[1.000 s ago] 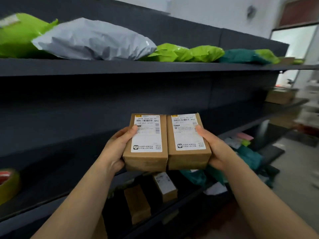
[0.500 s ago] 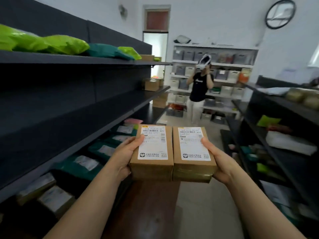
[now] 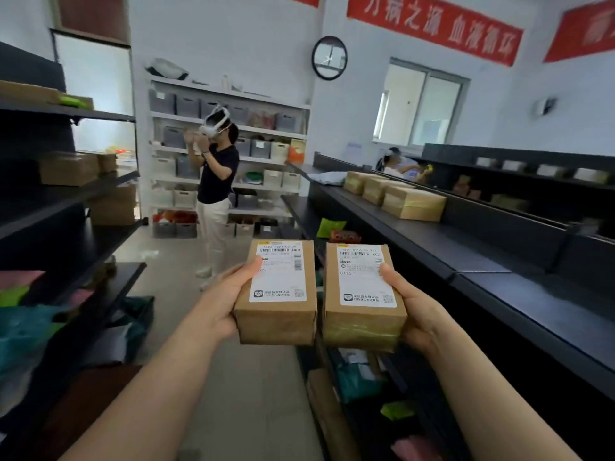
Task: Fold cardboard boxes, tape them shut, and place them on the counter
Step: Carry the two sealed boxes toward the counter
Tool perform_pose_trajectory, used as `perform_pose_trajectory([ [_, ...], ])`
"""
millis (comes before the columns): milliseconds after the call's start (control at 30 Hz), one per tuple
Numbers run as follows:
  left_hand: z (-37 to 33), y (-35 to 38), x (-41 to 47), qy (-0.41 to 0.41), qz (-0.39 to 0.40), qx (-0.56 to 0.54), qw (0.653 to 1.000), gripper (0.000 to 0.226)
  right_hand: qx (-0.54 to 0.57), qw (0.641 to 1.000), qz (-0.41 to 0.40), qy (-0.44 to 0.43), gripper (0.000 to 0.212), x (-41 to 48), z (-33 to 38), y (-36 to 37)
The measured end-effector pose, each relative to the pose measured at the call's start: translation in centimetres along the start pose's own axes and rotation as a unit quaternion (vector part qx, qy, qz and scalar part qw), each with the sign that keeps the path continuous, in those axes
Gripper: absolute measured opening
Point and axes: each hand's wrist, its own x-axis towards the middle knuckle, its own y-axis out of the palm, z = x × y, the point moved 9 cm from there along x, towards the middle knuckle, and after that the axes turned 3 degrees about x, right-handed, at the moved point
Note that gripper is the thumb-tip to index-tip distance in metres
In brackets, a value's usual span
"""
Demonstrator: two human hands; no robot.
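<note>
I carry two small brown cardboard boxes side by side at chest height, each with a white shipping label on top. My left hand [image 3: 222, 301] grips the left box [image 3: 278, 319] from its left side, thumb on the label. My right hand [image 3: 417, 306] grips the right box [image 3: 362, 329], which has clear tape across its near end, thumb on its label. A narrow gap separates the two boxes. The dark counter [image 3: 519, 294] runs along my right, with three taped boxes [image 3: 411, 202] on it farther back.
Dark shelving [image 3: 76, 234] with boxes and coloured mailer bags lines the left. A person wearing a headset [image 3: 216, 181] stands in the aisle ahead, before white shelves of grey bins [image 3: 266, 148]. Another person [image 3: 394, 163] sits behind the counter. Parcels lie under the counter [image 3: 359, 377].
My view has swung right, from the left shelving to the aisle and then the right-hand counter. The two boxes, pressed together before, now have a small gap between them.
</note>
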Motion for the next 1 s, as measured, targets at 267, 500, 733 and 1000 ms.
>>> perform_pose_trajectory([
  [267,0.6,8.1,10.6,-0.019,0.075,0.02,0.997,0.039,0.019,0.996,-0.078,-0.035,0.038,4.6,5.4,-6.8],
  [500,-0.4,14.1,20.6,-0.045,0.152,0.041,0.987,0.036,0.033,0.983,-0.153,-0.093,0.044,10.3,10.5,-10.0],
  [733,-2.7,18.9,31.8,-0.063,0.232,0.084,0.967,0.038,0.056,0.96,-0.241,-0.128,0.043,15.6,14.8,-12.1],
  [1000,-2.1,26.7,39.8,-0.118,0.331,0.109,0.93,0.035,0.071,0.917,-0.365,-0.145,0.044,18.3,17.5,-16.3],
])
